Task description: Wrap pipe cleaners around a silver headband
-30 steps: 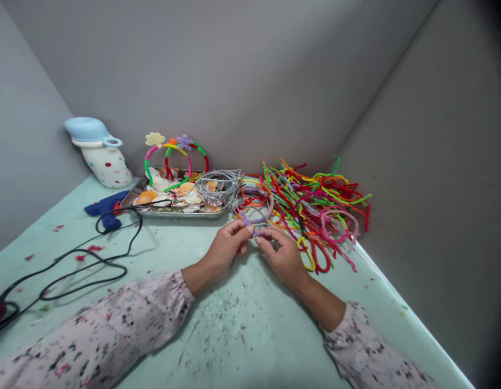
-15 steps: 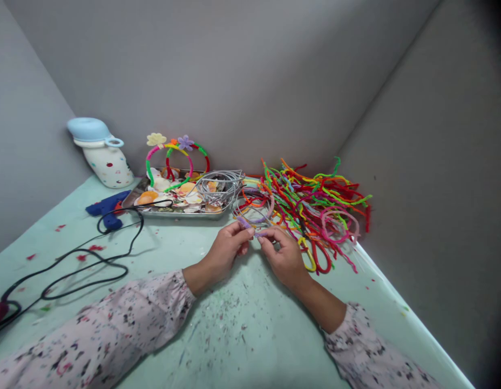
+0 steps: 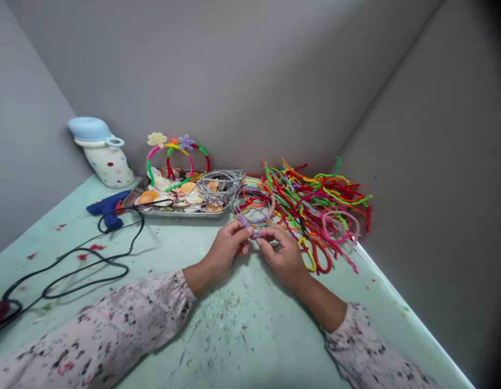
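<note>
Between my fingertips is a short purple pipe cleaner [image 3: 243, 221], bunched around what looks like part of a thin wire ring. My left hand [image 3: 226, 247] pinches its left part with thumb and forefinger. The thumb and forefinger of my right hand [image 3: 283, 255] close on the purple fuzz a little to the right. Just beyond the fingers a round hoop [image 3: 272, 205] shows pinkish and orange fuzzy wrapping and bare grey wire. Whether the purple piece belongs to that same hoop is hard to tell.
Right of the hoop spreads a heap of coloured pipe cleaners [image 3: 315, 194]. A metal tray [image 3: 181, 215] holds shells, a grey wire coil [image 3: 222, 186] and two flower-topped hoops [image 3: 188, 156]. Leftward are a blue glue gun [image 3: 108, 208], its black cord [image 3: 124, 259] and a bottle [image 3: 107, 162].
My fingers have shifted very slightly around the purple pipe cleaner, with the right fingertips moving a touch left. Both hands stay in nearly the same place.
</note>
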The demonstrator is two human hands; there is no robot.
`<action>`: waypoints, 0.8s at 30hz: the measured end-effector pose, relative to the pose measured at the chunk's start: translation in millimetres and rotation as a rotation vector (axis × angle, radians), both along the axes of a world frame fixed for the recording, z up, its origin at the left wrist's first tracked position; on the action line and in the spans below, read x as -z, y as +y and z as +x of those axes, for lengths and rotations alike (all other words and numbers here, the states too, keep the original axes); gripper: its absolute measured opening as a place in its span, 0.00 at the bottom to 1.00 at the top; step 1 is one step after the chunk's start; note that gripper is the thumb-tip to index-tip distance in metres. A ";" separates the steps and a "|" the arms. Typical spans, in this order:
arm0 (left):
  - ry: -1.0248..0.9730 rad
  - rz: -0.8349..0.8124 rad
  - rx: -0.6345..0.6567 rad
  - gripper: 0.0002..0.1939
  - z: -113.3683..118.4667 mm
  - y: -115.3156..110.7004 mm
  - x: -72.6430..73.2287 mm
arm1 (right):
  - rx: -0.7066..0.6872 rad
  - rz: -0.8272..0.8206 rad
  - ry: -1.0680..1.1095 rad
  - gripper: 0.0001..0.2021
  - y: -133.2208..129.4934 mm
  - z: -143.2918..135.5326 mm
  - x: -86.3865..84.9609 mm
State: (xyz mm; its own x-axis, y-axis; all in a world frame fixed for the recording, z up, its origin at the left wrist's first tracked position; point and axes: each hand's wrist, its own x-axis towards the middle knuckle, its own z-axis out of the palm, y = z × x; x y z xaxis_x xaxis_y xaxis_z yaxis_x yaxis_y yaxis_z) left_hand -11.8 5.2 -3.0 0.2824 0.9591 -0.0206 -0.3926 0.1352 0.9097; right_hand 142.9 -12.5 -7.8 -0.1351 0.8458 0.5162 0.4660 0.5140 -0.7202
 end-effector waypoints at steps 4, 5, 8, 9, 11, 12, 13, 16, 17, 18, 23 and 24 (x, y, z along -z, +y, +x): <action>0.002 0.000 -0.014 0.11 0.0 0.4 0.3 | 0.021 -0.024 -0.014 0.03 0.3 0.8 1.0; 0.002 0.000 -0.019 0.11 0.0 0.5 0.5 | 0.023 -0.031 -0.015 0.02 0.5 1.0 1.2; 0.002 0.003 -0.021 0.11 0.3 0.8 0.6 | 0.025 -0.048 -0.007 0.02 0.8 1.1 2.0; 0.003 0.003 -0.017 0.11 0.3 0.8 0.5 | 0.027 -0.050 -0.004 0.02 0.9 0.9 2.3; 0.004 0.002 -0.010 0.11 0.4 0.7 0.3 | 0.032 -0.047 -0.002 0.02 0.8 0.6 2.9; 0.003 0.002 -0.009 0.11 0.5 0.6 0.2 | 0.037 -0.042 -0.003 0.02 0.8 0.4 3.2; 0.003 0.002 -0.009 0.11 0.5 0.6 0.3 | 0.041 -0.034 -0.005 0.02 0.8 0.2 3.4; 0.004 0.011 -0.012 0.11 0.7 0.8 0.7 | 0.059 -0.002 -0.012 0.02 0.5 -0.4 3.2; 0.005 0.013 -0.014 0.11 0.7 0.9 0.9 | 0.065 0.011 -0.015 0.02 0.3 -0.7 2.8; 0.006 0.013 -0.016 0.11 0.7 1.0 1.0 | 0.073 0.023 -0.018 0.02 0.1 -1.0 2.3; 0.006 0.006 -0.021 0.11 0.4 1.0 1.4 | 0.097 0.068 -0.028 0.03 -1.4 -2.5 -0.1; 0.007 0.008 -0.021 0.11 0.4 1.0 1.4 | 0.094 0.074 -0.031 0.03 -1.7 -2.6 -0.4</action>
